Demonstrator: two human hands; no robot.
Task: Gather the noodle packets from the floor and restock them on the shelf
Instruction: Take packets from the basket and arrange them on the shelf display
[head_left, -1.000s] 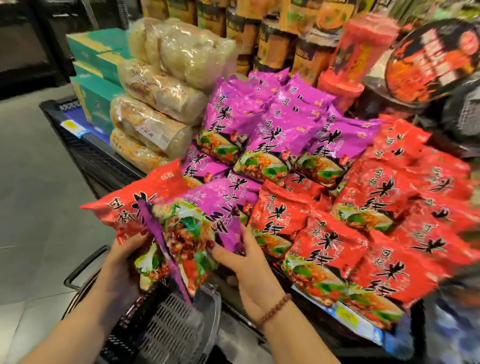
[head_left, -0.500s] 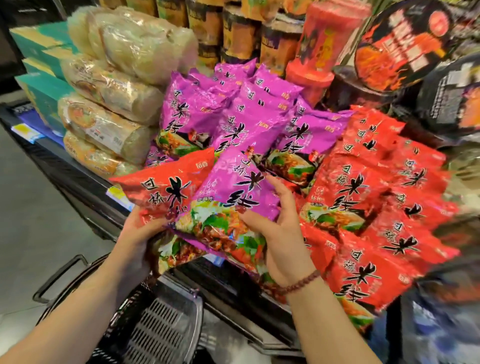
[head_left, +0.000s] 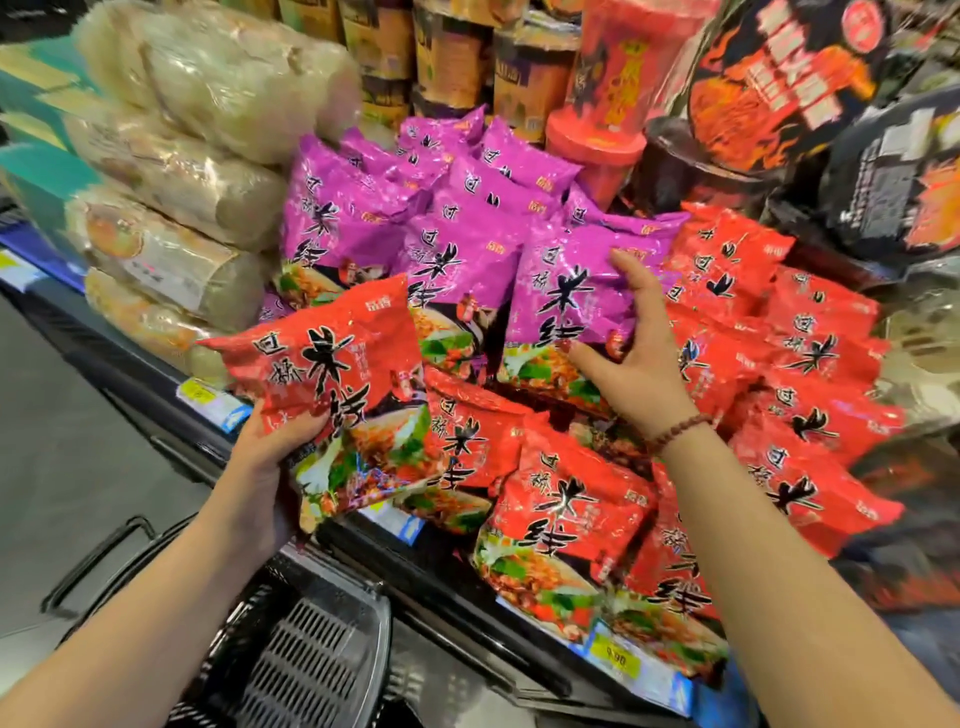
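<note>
Purple packet (head_left: 571, 296) is no longer being carried in front of the shelf (head_left: 457, 592); it is now sitting at the right front corner of the purple stack (head_left: 363, 218), standing roughly upright and leaning back. Right hand (head_left: 641, 358) is pressing on its right edge with fingers extended and spread and thumb low, not wrapping round it, so it looks like a seating push rather than a hold. Left hand (head_left: 280, 467) is gripping the lower end of a red packet (head_left: 332, 374) just in front-left of the purple stack, long axis running up toward that stack and tilted. The red stack (head_left: 810, 364) is lying to the right of the purple stack, so the red packet is probably needing to cross rightward. The right hand is nearer that side, but the left is the one holding. The red packet is hiding part of the purple stack's front row. Packets are covering the shelf board. The far right is blurring out. The basket (head_left: 322, 654), below and in front of the purple stack, is cut off by the frame edge, so its contents are unclear.
</note>
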